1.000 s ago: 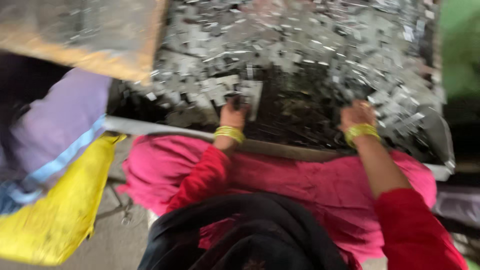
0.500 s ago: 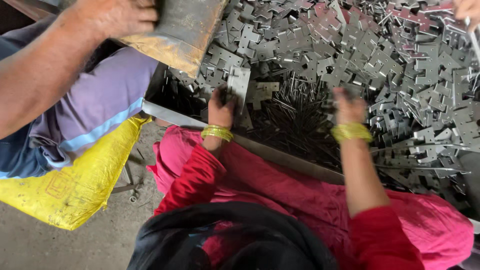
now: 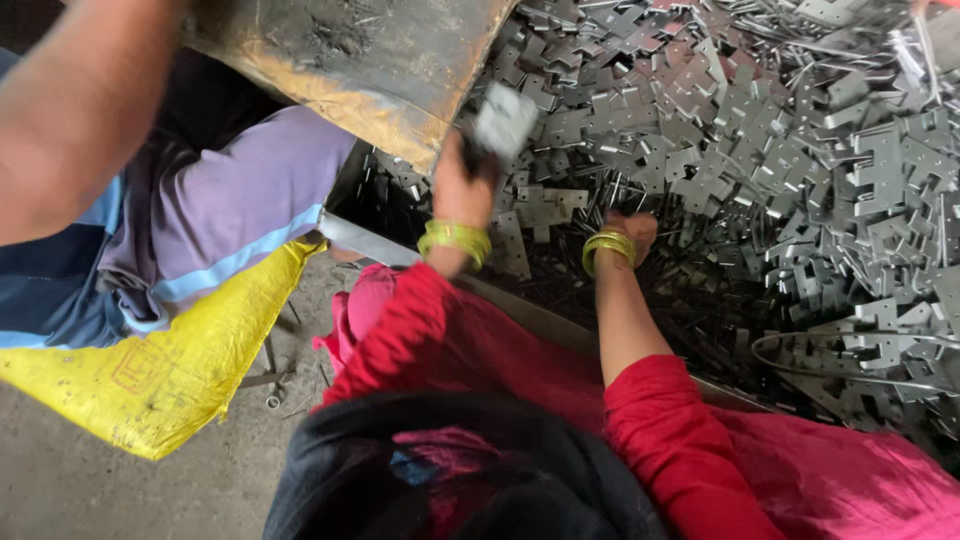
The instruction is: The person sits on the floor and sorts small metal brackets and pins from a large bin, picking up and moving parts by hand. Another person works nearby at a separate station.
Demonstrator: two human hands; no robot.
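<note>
My left hand (image 3: 458, 185) is raised and grips a flat grey metal plate (image 3: 505, 118), which is blurred. A yellow bangle sits on that wrist. My right hand (image 3: 632, 232) is lower, fingers curled down into the pile of stamped metal plates (image 3: 800, 170); what it holds is hidden. It wears yellow bangles too. My sleeves are red, over pink cloth (image 3: 520, 350).
Another person's bare arm (image 3: 80, 110) and lilac sleeve (image 3: 230, 200) are at the left, holding a rusty metal pan (image 3: 370, 60) tilted over the pile. A yellow sack (image 3: 170, 360) hangs below. The bin's metal rim (image 3: 360, 235) runs across. Thin wires (image 3: 830, 345) lie among the plates.
My left hand has lifted off the pile with a plate. My right hand has moved left and dug into the pieces. The view has shifted right and closer.
</note>
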